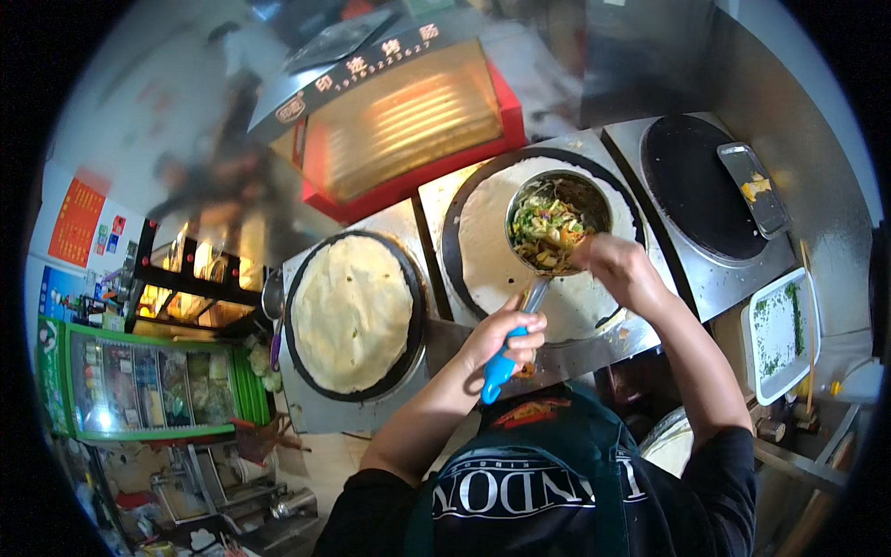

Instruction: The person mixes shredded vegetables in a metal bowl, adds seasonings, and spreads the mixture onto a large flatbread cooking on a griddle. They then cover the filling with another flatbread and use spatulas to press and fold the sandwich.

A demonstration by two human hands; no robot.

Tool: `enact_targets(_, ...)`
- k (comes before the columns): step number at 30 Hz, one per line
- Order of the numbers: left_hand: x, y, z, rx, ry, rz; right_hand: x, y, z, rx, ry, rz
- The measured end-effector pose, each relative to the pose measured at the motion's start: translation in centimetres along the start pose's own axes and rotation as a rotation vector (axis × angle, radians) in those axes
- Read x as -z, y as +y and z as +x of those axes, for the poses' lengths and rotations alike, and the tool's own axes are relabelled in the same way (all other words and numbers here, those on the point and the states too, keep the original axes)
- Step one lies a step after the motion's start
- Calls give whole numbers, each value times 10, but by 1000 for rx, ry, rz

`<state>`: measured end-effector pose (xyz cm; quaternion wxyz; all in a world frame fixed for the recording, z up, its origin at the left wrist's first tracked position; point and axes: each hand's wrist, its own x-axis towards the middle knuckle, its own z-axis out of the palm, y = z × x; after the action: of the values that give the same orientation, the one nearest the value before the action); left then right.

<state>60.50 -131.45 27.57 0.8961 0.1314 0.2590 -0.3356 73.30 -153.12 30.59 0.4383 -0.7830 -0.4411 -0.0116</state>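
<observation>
My left hand (507, 340) grips the blue handle (500, 372) of a round metal saucepan. The saucepan (603, 202) is held above a pale round sheet of batter (482, 237) on the middle black griddle (454, 240). Inside it lies a mix of shredded vegetables (550, 226), green, pale and orange. My right hand (619, 263) is at the pan's near right rim, its fingertips blurred against the vegetables. Whether it pinches anything is hidden. The batter sheet shows a small dark hole near its front, and the pan covers part of it.
On the left griddle (298, 376) lies a folded flatbread (351, 313). A third griddle (696, 188) holds a metal tray (755, 198) with yellow scraps. To the right is a white tray (779, 341) of chopped greens. A red-framed glass warmer (411, 125) stands behind; a person (216, 167) is blurred beyond.
</observation>
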Motion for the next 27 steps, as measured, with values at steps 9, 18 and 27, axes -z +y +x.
enact_targets(9, 0, 12, -2, -143, -116, 95, 19, 13, 0, -111, 65, 63)
enact_targets(18, 3, 13, -23, -156, -168, 109, 33, -6, 9, -50, -133, 156)
enact_targets(27, -22, 11, -1, -154, -4, 161, 12, 14, 10, -18, -28, 223)
